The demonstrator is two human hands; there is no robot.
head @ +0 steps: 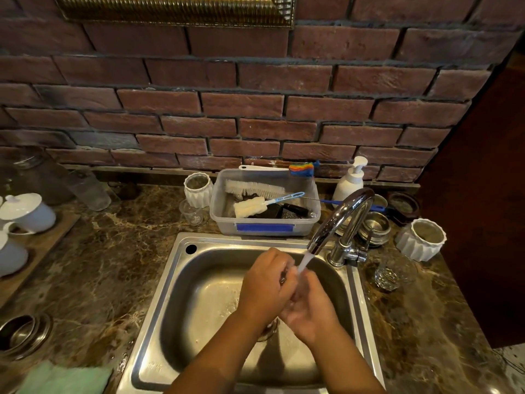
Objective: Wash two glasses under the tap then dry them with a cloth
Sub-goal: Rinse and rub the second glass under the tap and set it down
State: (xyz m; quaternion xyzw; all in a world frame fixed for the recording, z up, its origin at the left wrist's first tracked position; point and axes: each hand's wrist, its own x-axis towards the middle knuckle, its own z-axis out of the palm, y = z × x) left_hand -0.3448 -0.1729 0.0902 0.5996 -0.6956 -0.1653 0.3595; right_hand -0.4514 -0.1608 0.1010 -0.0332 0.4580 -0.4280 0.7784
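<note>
Head view — a glass rinsed under the tap [339, 220].
Left hand [265, 288] and right hand [311, 308] grip a small glass [285, 275] over the sink [159, 294] — mostly hidden; wet fingers could let it slip. The second glass [390, 275] waits on the bench [108, 265].

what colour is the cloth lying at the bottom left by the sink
Pale mint green cloth, seen in the head view.

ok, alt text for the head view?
Two bare hands, left and right, are clasped together under running water from a chrome tap over a steel sink; whatever they hold is hidden. A clear glass stands on the marble counter to the right, a green cloth lower left.
</note>
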